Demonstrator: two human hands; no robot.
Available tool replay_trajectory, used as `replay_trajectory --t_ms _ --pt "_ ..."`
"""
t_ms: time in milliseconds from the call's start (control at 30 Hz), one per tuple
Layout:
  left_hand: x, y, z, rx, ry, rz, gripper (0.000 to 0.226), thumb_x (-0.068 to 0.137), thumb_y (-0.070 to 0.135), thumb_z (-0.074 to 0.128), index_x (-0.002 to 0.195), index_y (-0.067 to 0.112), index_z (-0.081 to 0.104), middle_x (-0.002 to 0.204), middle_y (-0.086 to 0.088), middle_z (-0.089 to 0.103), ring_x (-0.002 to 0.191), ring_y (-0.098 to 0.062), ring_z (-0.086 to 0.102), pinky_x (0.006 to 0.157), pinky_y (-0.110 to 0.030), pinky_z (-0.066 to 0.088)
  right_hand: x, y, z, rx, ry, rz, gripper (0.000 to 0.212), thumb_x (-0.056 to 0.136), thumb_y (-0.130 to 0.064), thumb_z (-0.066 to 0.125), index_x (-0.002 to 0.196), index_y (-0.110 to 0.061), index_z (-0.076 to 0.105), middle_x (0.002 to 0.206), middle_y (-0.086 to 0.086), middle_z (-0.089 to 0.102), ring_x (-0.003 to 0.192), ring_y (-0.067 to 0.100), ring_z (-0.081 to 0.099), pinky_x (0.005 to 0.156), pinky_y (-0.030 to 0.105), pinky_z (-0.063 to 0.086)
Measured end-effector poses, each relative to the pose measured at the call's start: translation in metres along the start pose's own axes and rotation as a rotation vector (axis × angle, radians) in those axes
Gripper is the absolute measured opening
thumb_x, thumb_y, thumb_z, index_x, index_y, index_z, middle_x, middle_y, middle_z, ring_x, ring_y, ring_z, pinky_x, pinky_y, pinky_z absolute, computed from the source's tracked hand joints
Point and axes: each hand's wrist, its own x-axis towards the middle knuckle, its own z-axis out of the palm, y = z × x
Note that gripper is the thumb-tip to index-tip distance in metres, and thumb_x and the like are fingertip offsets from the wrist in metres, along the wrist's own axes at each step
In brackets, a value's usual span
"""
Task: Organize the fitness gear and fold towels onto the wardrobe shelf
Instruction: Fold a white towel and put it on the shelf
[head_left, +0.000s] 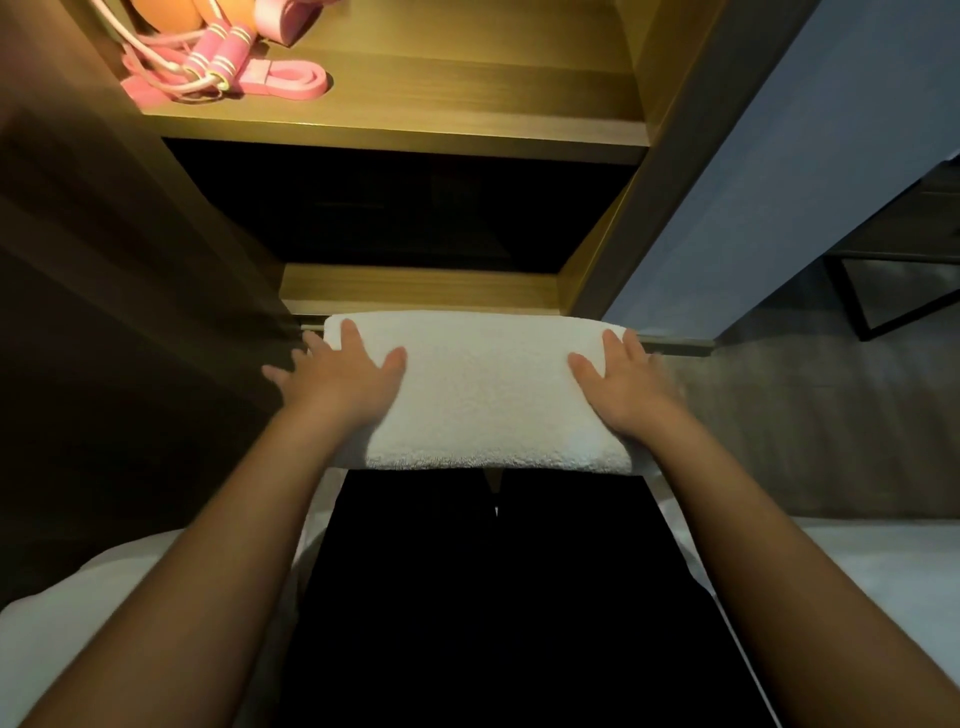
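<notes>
step in hand: smoothing folded white terry towel (483, 395), lying across person's knees below wardrobe. left hand (337, 374) flat, fingers spread, on its left end; right hand (623, 384) likewise on right end. next, likely: grip both ends, lift level onto lit wooden wardrobe shelf (467, 93) (pink jump rope (218, 52) fills left corner). no readable writing.

My left grip (340, 376) and right grip (621, 387) lie flat on the ends of the folded towel (483, 395); beyond it, a jump rope (221, 54) sits on the shelf (415, 111).
</notes>
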Motion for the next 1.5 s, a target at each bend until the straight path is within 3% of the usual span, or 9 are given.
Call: replay_trajectory --t_ms 200,333,667,767,867,967,1167,1333,1500 --pt "0.047 0.057 -0.026 -0.048 0.156 0.438 0.048 0.100 0.044 0.030 0.124 0.014 0.059 0.128 -0.015 0.058 0.110 -0.029 0.053 0.090 -0.039 0.043 0.014 -0.029 -0.021 -0.225 0.139 -0.262 0.056 0.094 -0.043 0.036 0.144 -0.018 0.035 0.151 0.007 0.037 0.141 0.030 0.029 0.114 0.064 0.004" --pt "0.062 0.082 -0.020 0.029 -0.032 0.417 0.054 0.101 0.042 0.028 0.128 0.006 0.057 0.138 -0.019 0.052 0.122 -0.035 0.050 0.098 -0.039 0.040 0.043 -0.067 -0.022 -0.129 0.158 -0.349 0.041 0.099 -0.036 0.031 0.114 -0.014 0.062 0.113 0.010 0.064 0.096 0.026 0.058 0.087 0.040 0.046" --pt "0.087 0.091 -0.040 -0.091 -0.439 0.279 0.023 0.089 0.041 0.036 0.083 0.023 0.050 0.100 -0.009 0.051 0.094 -0.026 0.047 0.095 -0.047 0.037 0.096 -0.086 -0.023 -0.114 -0.301 -0.308 0.036 0.097 -0.038 0.030 0.111 -0.019 0.058 0.110 0.001 0.055 0.104 0.023 0.052 0.087 0.037 0.040" --pt "0.088 0.095 -0.030 -0.132 -0.469 0.329 0.041 0.100 0.037 0.028 0.122 0.019 0.058 0.137 -0.011 0.051 0.125 -0.028 0.046 0.108 -0.044 0.032 0.100 -0.080 -0.018 -0.071 -0.277 -0.325 0.046 0.099 -0.043 0.029 0.123 -0.018 0.059 0.119 0.006 0.056 0.104 0.022 0.051 0.087 0.036 0.039" --pt "0.087 0.092 -0.012 -0.115 -0.323 0.387 0.055 0.103 0.041 0.022 0.133 0.008 0.054 0.138 -0.014 0.052 0.123 -0.029 0.049 0.102 -0.040 0.037 0.099 -0.074 -0.013 -0.113 -0.210 -0.364 0.054 0.100 -0.048 0.021 0.105 -0.016 0.065 0.098 0.005 0.061 0.092 0.022 0.056 0.084 0.037 0.045" --pt "0.087 0.084 -0.002 -0.123 -0.075 0.453 0.055 0.102 0.041 0.023 0.079 0.009 0.060 0.083 -0.008 0.062 0.083 -0.027 0.057 0.071 -0.036 0.042 0.092 -0.072 -0.010 -0.084 -0.085 -0.388 0.047 0.101 -0.044 0.025 0.072 -0.020 0.053 0.072 0.002 0.051 0.075 0.020 0.053 0.069 0.034 0.042" --pt "0.073 0.077 -0.005 -0.069 0.257 0.596 0.052 0.103 0.032 0.028 0.056 0.013 0.044 0.055 -0.001 0.045 0.064 -0.026 0.045 0.066 -0.034 0.027 0.096 -0.083 -0.027 -0.071 -0.312 -0.358 0.043 0.100 -0.044 0.023 0.097 -0.019 0.058 0.087 0.001 0.055 0.081 0.013 0.052 0.072 0.033 0.038" --pt "0.086 0.075 -0.010 -0.089 -0.003 0.492 0.050 0.096 0.040 0.032 0.069 0.007 0.058 0.071 -0.006 0.057 0.075 -0.026 0.056 0.063 -0.034 0.040 0.096 -0.080 -0.012 -0.129 -0.122 -0.387 0.046 0.101 -0.045 0.023 0.064 -0.022 0.040 0.065 -0.001 0.039 0.067 0.018 0.045 0.067 0.034 0.038" --pt "0.099 0.075 -0.020 -0.071 -0.311 0.437 0.059 0.097 0.050 0.029 0.120 0.008 0.062 0.125 -0.010 0.059 0.113 -0.028 0.054 0.099 -0.042 0.042 0.088 -0.070 -0.018 -0.101 -0.052 -0.443 0.051 0.101 -0.045 0.024 0.066 -0.018 0.049 0.068 0.002 0.050 0.072 0.022 0.053 0.066 0.033 0.039"
